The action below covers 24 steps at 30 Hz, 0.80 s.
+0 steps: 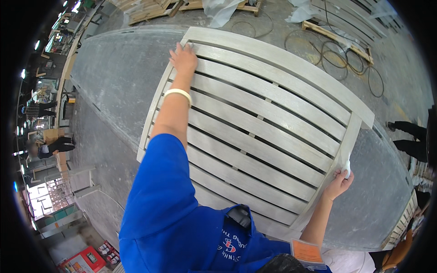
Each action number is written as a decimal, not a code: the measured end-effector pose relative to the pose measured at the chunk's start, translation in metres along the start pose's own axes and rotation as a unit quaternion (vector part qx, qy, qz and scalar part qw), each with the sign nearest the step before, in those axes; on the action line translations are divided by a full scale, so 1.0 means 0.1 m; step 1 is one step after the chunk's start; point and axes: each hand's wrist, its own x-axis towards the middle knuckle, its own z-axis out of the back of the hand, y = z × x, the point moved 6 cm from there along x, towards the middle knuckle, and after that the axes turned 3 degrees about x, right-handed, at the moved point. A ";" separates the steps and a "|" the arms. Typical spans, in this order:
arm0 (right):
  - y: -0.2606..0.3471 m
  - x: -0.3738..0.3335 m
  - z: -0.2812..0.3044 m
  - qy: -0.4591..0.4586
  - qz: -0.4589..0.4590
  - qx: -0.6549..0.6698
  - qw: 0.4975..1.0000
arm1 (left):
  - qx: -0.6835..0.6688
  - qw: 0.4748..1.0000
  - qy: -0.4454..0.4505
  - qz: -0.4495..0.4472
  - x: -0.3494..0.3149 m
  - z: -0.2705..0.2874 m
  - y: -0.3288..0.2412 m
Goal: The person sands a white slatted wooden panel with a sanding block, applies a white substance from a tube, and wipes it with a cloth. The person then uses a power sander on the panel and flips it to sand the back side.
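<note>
The bare left hand (184, 60) lies palm down far forward, its blue-sleeved arm (175, 117) outstretched; the bare right hand (338, 184) pinches, nearer the body.

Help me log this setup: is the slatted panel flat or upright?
Flat: the slatted panel faces up, grey tabletop showing on both sides.

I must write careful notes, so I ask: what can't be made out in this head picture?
Head view:
- Small white piece: full shape, partly covered by the bare right hand.
- Bare left hand: its underside, hidden by the hand itself.
- Pale slatted wooden panel: part of its near edge, behind the blue short-sleeved shirt.
- Dark-trousered person: upper body, lost at the right rim.
- Distant dark-clothed person, left: hand details, too small.
</note>
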 end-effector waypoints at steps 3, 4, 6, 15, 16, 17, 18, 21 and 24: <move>-0.01 -0.01 0.01 -0.005 -0.006 0.006 1.000 | -0.020 0.998 0.024 -0.048 0.01 -0.06 -0.03; -0.02 0.00 0.01 -0.008 -0.011 0.011 1.000 | 0.004 0.999 0.009 -0.037 0.02 -0.06 -0.02; -0.02 0.00 0.01 -0.009 -0.009 0.007 1.000 | 0.073 0.996 -0.052 -0.013 0.03 -0.01 -0.01; -0.04 0.01 0.01 0.002 -0.012 0.024 1.000 | 0.000 0.998 -0.048 0.033 -0.05 0.10 -0.10; -0.03 0.01 0.01 -0.001 -0.012 0.015 1.000 | -0.031 0.999 0.004 0.019 -0.07 0.06 -0.13; -0.02 0.01 0.01 0.001 -0.009 0.005 1.000 | -0.058 0.998 0.035 0.007 -0.11 0.04 -0.15; -0.01 0.01 0.01 0.004 -0.002 0.019 1.000 | -0.097 0.991 0.087 -0.015 -0.14 0.00 -0.19; 0.00 0.00 0.00 0.018 -0.002 0.030 0.999 | -0.016 0.999 0.027 0.041 -0.16 0.09 -0.08; -0.02 -0.01 0.01 0.009 -0.018 0.011 1.000 | -0.011 0.998 -0.015 0.058 -0.14 0.13 -0.03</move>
